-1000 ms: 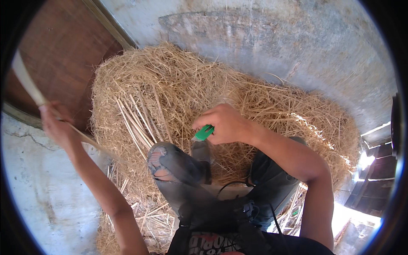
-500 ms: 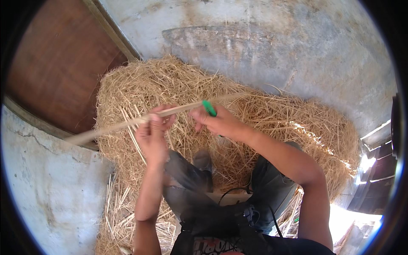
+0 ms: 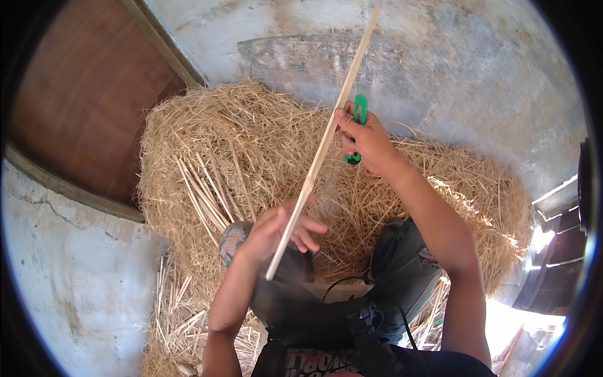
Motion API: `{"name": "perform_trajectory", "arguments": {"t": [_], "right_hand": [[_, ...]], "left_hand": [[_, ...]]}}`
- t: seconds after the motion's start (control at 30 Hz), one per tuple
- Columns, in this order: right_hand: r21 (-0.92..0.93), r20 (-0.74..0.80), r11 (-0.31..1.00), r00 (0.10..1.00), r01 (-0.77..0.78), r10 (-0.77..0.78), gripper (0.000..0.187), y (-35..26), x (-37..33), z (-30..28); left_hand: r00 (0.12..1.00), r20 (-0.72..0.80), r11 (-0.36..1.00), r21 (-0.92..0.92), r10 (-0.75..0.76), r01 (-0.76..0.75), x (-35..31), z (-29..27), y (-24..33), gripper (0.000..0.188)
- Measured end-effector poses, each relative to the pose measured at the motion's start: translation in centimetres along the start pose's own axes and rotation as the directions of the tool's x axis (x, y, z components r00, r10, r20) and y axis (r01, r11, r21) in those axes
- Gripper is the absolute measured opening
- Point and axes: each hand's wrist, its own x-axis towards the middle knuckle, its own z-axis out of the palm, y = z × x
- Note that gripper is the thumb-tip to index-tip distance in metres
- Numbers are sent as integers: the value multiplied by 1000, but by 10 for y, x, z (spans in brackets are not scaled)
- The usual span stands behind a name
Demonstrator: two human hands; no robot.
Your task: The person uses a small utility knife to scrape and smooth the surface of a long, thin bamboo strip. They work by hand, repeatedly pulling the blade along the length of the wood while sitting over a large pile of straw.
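Note:
A long pale bamboo strip point(image 3: 323, 146) slants from above my lap up toward the wall. My right hand point(image 3: 375, 144) is closed, pinching the strip between thumb and fingers above its middle. The same hand also holds a green utility knife point(image 3: 360, 108), its body upright beside the strip; I cannot tell whether a blade is out. My left hand point(image 3: 267, 234) lies near the strip's lower end, fingers spread and slightly blurred. The strip passes over that hand's fingers, which are not wrapped round it.
Several cut bamboo strips point(image 3: 204, 188) lie on a straw heap point(image 3: 282, 132) beyond my left knee. More sticks point(image 3: 173, 301) are scattered at the lower left. A grey plastered wall point(image 3: 452, 75) rises behind the straw, with a brown wooden panel point(image 3: 94, 94) at the left.
The bamboo strip has swung from nearly level to steeply slanted. My right hand moved up and right with the knife; my left hand let go its grip and came down toward my lap.

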Motion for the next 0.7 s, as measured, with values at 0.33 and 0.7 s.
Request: {"name": "perform_trajectory", "arguments": {"t": [0.33, 0.7], "right_hand": [[-440, -214, 892, 952, 108, -221, 33, -6, 10, -15], [-976, 152, 133, 979, 170, -138, 21, 44, -4, 30]], "left_hand": [[959, -277, 968, 251, 57, 14, 22, 19, 19, 50], [800, -506, 938, 282, 324, -201, 57, 6, -9, 46]]}}
